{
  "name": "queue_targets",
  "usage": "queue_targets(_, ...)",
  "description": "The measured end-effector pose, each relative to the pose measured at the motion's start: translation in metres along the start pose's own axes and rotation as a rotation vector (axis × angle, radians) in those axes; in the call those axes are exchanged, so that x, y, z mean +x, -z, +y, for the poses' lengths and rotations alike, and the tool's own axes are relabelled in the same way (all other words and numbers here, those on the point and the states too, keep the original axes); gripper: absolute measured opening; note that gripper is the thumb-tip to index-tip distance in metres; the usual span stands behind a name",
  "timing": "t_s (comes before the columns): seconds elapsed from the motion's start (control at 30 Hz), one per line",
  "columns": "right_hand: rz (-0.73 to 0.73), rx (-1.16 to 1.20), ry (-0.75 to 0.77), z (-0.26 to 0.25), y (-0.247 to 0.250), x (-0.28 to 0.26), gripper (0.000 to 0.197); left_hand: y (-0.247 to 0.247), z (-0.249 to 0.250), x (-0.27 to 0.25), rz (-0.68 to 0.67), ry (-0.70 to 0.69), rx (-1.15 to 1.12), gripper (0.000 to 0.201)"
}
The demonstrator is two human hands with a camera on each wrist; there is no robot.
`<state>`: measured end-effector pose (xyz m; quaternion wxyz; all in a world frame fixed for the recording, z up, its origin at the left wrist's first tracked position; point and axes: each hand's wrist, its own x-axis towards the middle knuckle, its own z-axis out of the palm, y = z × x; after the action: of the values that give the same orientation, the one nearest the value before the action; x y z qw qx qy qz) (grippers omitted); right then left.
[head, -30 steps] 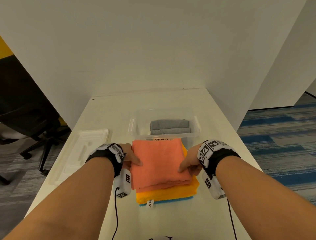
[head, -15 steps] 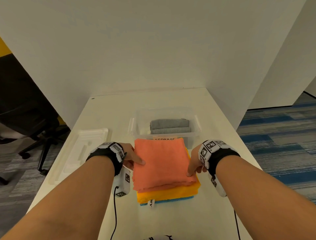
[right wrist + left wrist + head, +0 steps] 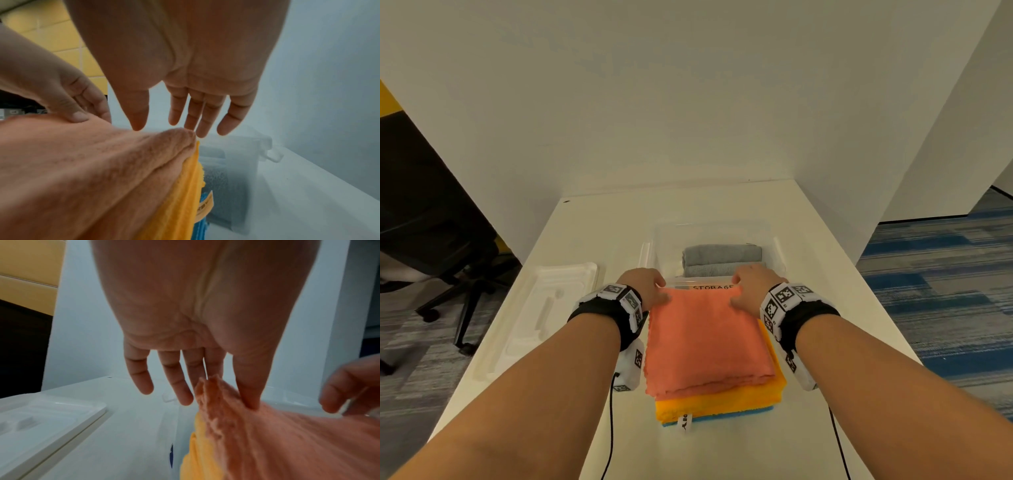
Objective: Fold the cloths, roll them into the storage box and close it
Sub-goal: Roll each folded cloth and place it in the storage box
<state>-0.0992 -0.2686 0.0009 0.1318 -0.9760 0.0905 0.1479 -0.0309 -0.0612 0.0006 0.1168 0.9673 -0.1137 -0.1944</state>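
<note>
Folded orange cloth (image 3: pixel 709 339) lying atop yellow cloth (image 3: pixel 722 399) and blue cloth (image 3: pixel 736 414) at frame centre on white surface (image 3: pixel 599 226), left hand (image 3: pixel 645 286) pinching its far left corner, right hand (image 3: pixel 751 287) resting with fingers relaxed at its far right corner, clear storage box (image 3: pixel 777 246) holding rolled grey cloths (image 3: pixel 722 258) sitting just above, lid (image 3: pixel 541 308) lying at left.

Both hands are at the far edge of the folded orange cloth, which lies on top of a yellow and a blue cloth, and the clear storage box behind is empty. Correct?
Not empty: the head view shows rolled grey cloths inside the clear storage box. The rest holds.

Black wristbands (image 3: pixel 604 310) carry white marker-printed camera blocks (image 3: pixel 632 367) trailing black cables (image 3: pixel 610 428).
</note>
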Motion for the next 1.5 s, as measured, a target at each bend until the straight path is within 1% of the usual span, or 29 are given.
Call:
queue_targets(0.07,-0.008,0.007,0.047,-0.001,-0.003,0.005,0.037,0.0,0.002,0.002,-0.023,-0.029,0.033,0.044)
queue_targets(0.13,-0.025,-0.014,0.09,-0.004,-0.004,0.01,0.037,0.002,0.004,0.003,-0.071,-0.056,0.095,0.049)
queue_targets(0.2,-0.03,-0.048,0.137,-0.006,-0.004,0.015,0.038,0.003,0.004,0.005,-0.122,-0.085,0.138,0.048)
queue_targets(0.3,-0.043,-0.07,0.18,-0.008,-0.005,0.017,0.049,0.007,0.005,0.008,-0.171,-0.131,0.129,0.039)
queue_targets(0.37,-0.068,-0.101,0.189,-0.007,-0.009,0.017,0.056,0.009,0.002,0.01,-0.195,-0.159,0.127,0.028)
queue_targets(0.4,-0.07,-0.118,0.192,-0.007,-0.01,0.018,0.055,0.01,0.001,0.011,-0.198,-0.173,0.137,0.025)
queue_targets(0.43,-0.064,-0.124,0.197,-0.007,-0.01,0.017,0.052,0.01,0.0,0.012,-0.202,-0.18,0.151,0.029)
queue_targets(0.5,-0.031,-0.108,0.216,-0.006,-0.008,0.017,0.039,0.009,0.0,0.013,-0.216,-0.197,0.186,0.039)
queue_targets(0.57,0.015,-0.098,0.248,-0.006,-0.008,0.015,0.023,0.008,0.002,0.011,-0.247,-0.219,0.226,0.042)
queue_targets(0.63,0.022,-0.131,0.277,-0.006,-0.009,0.014,0.02,0.005,0.003,0.01,-0.301,-0.237,0.251,0.04)
queue_targets(0.77,-0.012,-0.238,0.32,-0.002,-0.013,0.009,0.024,0.001,0.005,0.007,-0.432,-0.206,0.206,0.024)
queue_targets(0.83,-0.056,-0.255,0.31,0.001,-0.016,0.007,0.022,0.002,0.008,0.003,-0.447,-0.159,0.12,0.011)
queue_targets(0.87,-0.087,-0.241,0.301,0.003,-0.016,0.007,0.018,0.003,0.01,0.001,-0.428,-0.142,0.097,0.009)
queue_targets(0.9,-0.119,-0.205,0.289,0.004,-0.015,0.006,0.013,0.003,0.009,0.0,-0.404,-0.137,0.092,0.014)
queue_targets(0.93,-0.151,-0.141,0.28,0.004,-0.014,0.006,0.013,0.003,0.008,0.0,-0.392,-0.144,0.086,0.018)
queue_targets(1.0,-0.214,-0.018,0.269,0.004,-0.009,0.004,0.03,0.002,0.008,0.0,-0.402,-0.172,0.073,0.021)
queue_targets(1.03,-0.23,-0.007,0.268,0.004,-0.008,0.003,0.033,0.0,0.009,-0.001,-0.419,-0.184,0.079,0.021)
queue_targets(1.1,-0.236,-0.025,0.277,0.004,-0.008,0.002,0.027,-0.005,0.01,-0.001,-0.441,-0.208,0.124,0.026)
queue_targets(1.17,-0.23,-0.029,0.28,0.005,-0.013,0.002,0.024,-0.01,0.013,-0.003,-0.401,-0.247,0.172,0.035)
queue_targets(1.23,-0.212,-0.029,0.267,0.006,-0.019,0.003,0.033,-0.013,0.015,-0.005,-0.353,-0.276,0.192,0.041)
queue_targets(1.33,-0.167,-0.07,0.24,0.006,-0.022,0.002,0.048,-0.012,0.016,-0.006,-0.323,-0.268,0.168,0.042)
queue_targets(1.4,-0.135,-0.115,0.25,0.004,-0.021,0.001,0.045,-0.009,0.017,-0.008,-0.333,-0.259,0.156,0.049)
queue_targets(1.43,-0.119,-0.139,0.26,0.003,-0.02,0.0,0.04,-0.009,0.018,-0.009,-0.342,-0.259,0.165,0.053)
queue_targets(1.5,-0.084,-0.169,0.283,-0.001,-0.018,-0.002,0.03,-0.01,0.017,-0.009,-0.351,-0.269,0.202,0.054)
